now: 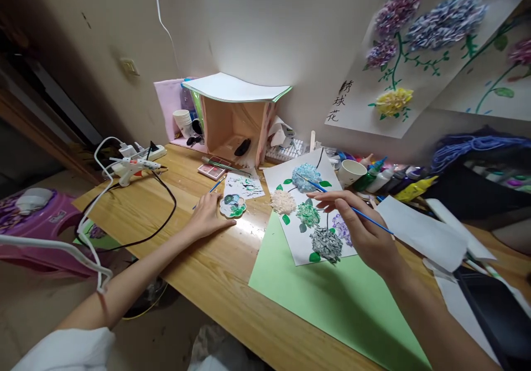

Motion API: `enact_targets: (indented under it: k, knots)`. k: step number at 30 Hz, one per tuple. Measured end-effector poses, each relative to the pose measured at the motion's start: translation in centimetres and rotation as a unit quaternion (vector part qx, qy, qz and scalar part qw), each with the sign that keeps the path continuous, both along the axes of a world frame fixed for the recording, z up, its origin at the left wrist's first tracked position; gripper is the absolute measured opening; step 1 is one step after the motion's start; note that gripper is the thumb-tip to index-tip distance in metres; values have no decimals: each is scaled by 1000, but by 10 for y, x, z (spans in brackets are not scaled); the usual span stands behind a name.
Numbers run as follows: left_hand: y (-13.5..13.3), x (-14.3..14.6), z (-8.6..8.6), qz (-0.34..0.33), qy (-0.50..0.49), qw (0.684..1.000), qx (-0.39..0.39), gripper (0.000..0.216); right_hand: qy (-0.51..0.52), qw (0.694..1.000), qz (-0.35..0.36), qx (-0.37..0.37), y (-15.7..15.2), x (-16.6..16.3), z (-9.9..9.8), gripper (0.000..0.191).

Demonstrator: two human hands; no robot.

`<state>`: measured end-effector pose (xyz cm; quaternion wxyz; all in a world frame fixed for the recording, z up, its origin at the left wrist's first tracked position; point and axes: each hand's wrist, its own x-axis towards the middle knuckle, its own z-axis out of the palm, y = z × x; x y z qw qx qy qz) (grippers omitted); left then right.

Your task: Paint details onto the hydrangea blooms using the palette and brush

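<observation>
My right hand (365,233) grips a blue-handled paintbrush (371,220) over the white paper (286,249). The brush tip is at the light-blue flower (306,177); whether it touches cannot be made out. Raised beige (282,202), green (307,214), grey (327,244) and purple (341,230) flowers with painted green leaves are also on that sheet, the purple one partly behind my hand. My left hand (206,215) rests on the table, thumb spread, beside a flower-shaped paint palette (233,206). Another blue brush (217,184) lies partly behind its fingers.
Green paper (290,299) lies under the white sheet. A paint-marked paper (244,185) sits behind the palette. A glue gun (135,169) and cables are at left. A paper cup (352,173) and paint bottles (379,180) stand at right; a cardboard box (232,119) is behind.
</observation>
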<state>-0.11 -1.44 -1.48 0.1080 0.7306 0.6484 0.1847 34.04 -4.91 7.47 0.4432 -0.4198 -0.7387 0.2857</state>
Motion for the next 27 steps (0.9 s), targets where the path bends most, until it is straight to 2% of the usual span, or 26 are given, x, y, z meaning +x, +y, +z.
enact_targets:
  k: [4,13,27]
  knots:
    - [2,1,-3,16,-9,1000,-1,72,-14,1000,-19,4,-7,6,1,29]
    - [3,5,-4,65,-15,998,2,69,-12,1000,-26,0,-13,17,-2,29]
    - [15,3,0,36,-57,998,-1,69,-1,1000,-31,-2,-14,31,-6,29]
